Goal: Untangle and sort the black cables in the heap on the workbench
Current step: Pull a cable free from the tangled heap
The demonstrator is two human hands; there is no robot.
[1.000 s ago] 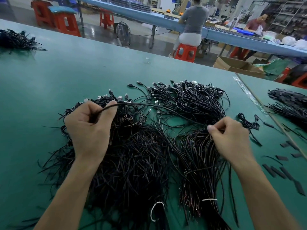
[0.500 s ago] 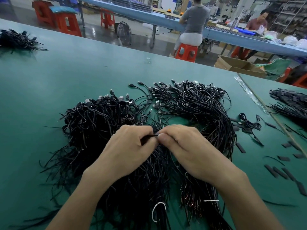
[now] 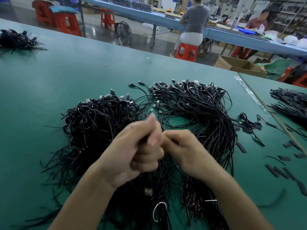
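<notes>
A big heap of thin black cables with USB plugs covers the green workbench (image 3: 83,72). One tangled mound (image 3: 93,123) lies on the left, and a more combed bundle (image 3: 207,117) curves round on the right. My left hand (image 3: 132,151) is raised over the middle of the heap, fingers curled round a black cable whose plug end (image 3: 148,190) hangs down below the fist. My right hand (image 3: 186,151) sits right beside it, fingertips pinching the same cable. Both hands are blurred by motion.
A small cable pile (image 3: 18,40) lies far left, another bundle (image 3: 292,103) at the right edge. Short black sleeves (image 3: 280,171) are scattered on the right. A white tie loop (image 3: 159,211) lies near me. People sit at a blue bench (image 3: 149,15) behind.
My hands came together from wide apart, then lifted off the heap. The left fist has turned upward and now holds the cable with its plug dangling.
</notes>
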